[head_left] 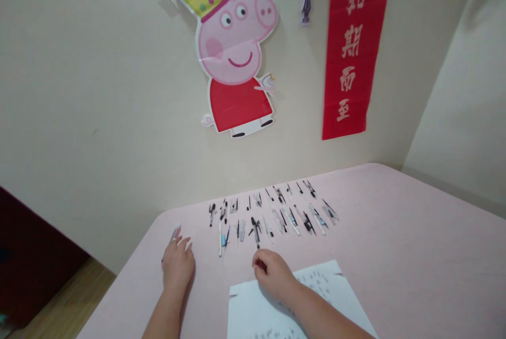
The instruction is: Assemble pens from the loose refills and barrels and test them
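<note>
White paper (pixel 247 313) lies nearest, partly hidden under the right grip (pixel 273 274) and its forearm (pixel 326 315), its lower part cut off; the handwriting on it is too blurred to read. That grip is curled, thumb towards fingers, and whether anything is pinched inside cannot be told. The left grip (pixel 178 264), palm down with fingers loosely spread over the pink-covered table (pixel 415 244), hides part of a slim pen (pixel 174 233); I cannot tell if it is grasped or merely covered. Just ahead of the right grip lies a black pen (pixel 256 229), in the front row of pen parts (pixel 292 221); a back row (pixel 259 199) sits farther ahead. Any lettering on these is too small to make out. Well beyond the right grip, a red banner (pixel 353 67), cut off above, reads 如期而至 downwards.
</note>
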Action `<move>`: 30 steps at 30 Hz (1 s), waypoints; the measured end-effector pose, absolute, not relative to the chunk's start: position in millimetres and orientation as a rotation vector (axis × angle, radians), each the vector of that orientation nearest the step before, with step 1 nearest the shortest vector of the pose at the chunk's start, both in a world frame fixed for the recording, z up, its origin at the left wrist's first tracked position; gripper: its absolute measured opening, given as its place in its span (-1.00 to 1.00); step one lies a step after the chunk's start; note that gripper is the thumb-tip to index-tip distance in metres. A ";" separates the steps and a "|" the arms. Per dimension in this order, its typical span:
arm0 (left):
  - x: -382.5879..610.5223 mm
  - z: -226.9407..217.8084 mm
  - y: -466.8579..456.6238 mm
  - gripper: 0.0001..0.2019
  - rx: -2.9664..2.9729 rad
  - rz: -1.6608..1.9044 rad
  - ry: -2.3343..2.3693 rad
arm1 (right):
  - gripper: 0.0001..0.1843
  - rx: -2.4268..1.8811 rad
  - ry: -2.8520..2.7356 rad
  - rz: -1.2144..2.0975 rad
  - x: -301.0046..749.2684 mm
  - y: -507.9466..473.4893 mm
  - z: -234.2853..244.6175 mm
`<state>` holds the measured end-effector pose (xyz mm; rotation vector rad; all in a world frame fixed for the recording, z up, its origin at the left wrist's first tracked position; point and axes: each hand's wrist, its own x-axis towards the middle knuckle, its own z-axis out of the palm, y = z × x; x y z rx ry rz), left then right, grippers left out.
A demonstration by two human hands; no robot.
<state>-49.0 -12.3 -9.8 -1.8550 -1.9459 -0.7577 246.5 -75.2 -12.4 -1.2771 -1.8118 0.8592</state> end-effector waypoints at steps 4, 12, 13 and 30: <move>-72.6 -8.6 -6.5 -0.67 -1.704 -0.497 -2.071 | -0.82 -1.306 -1.812 0.858 246.7 -75.6 -10.3; -83.9 -10.8 -3.3 -0.67 -1.566 -0.429 -2.250 | -0.81 -1.277 -1.797 0.838 246.5 -76.4 -9.9; -84.3 -11.2 -2.9 -0.67 -1.566 -0.423 -2.259 | -0.81 -1.274 -1.793 0.836 246.6 -76.7 -9.4; -70.8 -5.3 -13.7 -0.60 -1.450 -0.186 -2.249 | -0.80 -1.265 -1.790 0.842 247.0 -76.0 -11.3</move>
